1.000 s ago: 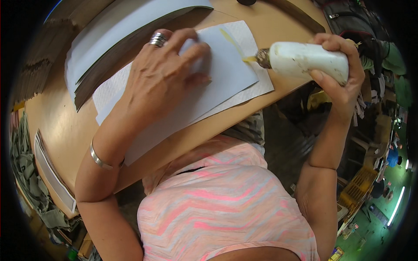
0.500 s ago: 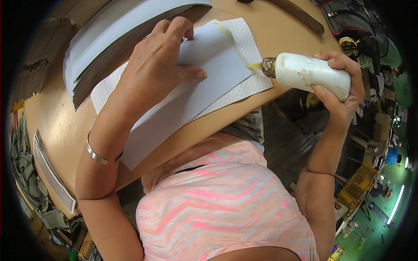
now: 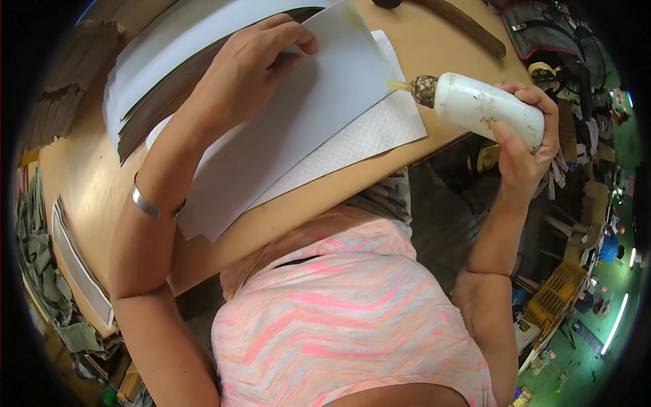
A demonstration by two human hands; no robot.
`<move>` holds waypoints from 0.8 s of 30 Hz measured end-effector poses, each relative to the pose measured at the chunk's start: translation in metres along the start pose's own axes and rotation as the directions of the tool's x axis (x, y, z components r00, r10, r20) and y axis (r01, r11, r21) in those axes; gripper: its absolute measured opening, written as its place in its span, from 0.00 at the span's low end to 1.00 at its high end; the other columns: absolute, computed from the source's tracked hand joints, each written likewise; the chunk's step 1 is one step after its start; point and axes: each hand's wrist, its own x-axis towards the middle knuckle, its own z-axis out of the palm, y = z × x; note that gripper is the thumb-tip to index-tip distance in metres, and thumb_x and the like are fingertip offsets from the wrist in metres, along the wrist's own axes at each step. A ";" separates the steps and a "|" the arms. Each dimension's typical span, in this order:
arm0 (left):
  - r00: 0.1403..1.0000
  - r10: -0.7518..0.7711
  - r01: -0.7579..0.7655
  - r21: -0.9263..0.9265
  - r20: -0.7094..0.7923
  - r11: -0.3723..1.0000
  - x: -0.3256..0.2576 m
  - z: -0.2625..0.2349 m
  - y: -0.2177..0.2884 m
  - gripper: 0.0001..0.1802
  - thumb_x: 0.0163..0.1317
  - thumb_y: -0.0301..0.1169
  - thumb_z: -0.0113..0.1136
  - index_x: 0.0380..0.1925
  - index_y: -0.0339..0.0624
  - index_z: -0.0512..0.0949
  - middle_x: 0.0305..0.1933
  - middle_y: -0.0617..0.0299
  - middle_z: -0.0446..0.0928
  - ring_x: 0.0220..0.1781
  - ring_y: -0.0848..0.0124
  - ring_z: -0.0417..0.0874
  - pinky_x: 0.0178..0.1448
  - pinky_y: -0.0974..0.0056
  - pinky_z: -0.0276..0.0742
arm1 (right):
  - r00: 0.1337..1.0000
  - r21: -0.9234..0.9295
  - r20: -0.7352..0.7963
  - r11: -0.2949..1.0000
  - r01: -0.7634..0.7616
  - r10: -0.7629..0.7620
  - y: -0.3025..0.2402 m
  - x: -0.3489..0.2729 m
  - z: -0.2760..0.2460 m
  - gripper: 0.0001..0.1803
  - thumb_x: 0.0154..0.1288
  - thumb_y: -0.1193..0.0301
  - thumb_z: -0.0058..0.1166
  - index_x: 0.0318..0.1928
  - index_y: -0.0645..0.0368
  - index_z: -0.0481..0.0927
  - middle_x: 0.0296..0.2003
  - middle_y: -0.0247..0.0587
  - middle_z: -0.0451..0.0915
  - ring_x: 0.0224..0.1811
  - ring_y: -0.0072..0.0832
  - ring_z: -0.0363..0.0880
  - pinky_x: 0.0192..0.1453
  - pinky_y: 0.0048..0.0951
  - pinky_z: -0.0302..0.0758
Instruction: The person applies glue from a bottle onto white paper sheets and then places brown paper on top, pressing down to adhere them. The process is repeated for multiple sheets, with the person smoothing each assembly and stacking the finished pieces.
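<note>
With fingers curled and pinched, my left hand [image 3: 261, 61] grips the far left edge of a smooth white sheet [image 3: 291, 129], which slants across the table. A yellowish streak of glue runs along the sheet's far right end. Under it lies a textured white sheet [image 3: 366, 136], its near right part showing. My right hand [image 3: 532, 129] is wrapped round a smudged white squeeze bottle [image 3: 478, 105], tipped on its side. The bottle's crusted brown neck and yellowish tip point left, close to the glued end of the smooth sheet.
A tall stack of white-topped sheets [image 3: 183, 47] stands behind my left hand, and brown stacked pieces [image 3: 61, 102] sit farther left. A wooden handle [image 3: 468, 27] lies at the far side. The tan tabletop [image 3: 298, 203] ends just before my body.
My left hand and the smooth sheet have shifted away from me, uncovering more of the textured sheet's near side. The bottle has tilted a little, its tip higher in view.
</note>
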 end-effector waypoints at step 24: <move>0.993 -0.008 0.000 0.068 0.116 0.998 0.010 -0.006 -0.003 0.11 0.54 0.18 0.56 0.39 0.36 0.75 0.43 0.51 0.75 0.47 0.54 0.77 0.51 0.57 0.73 | 0.998 -0.062 -0.005 0.996 0.059 -0.059 -0.016 -0.049 0.049 0.26 0.46 0.78 0.63 0.47 0.62 0.68 0.42 0.54 0.75 0.43 0.34 0.77 0.49 0.34 0.75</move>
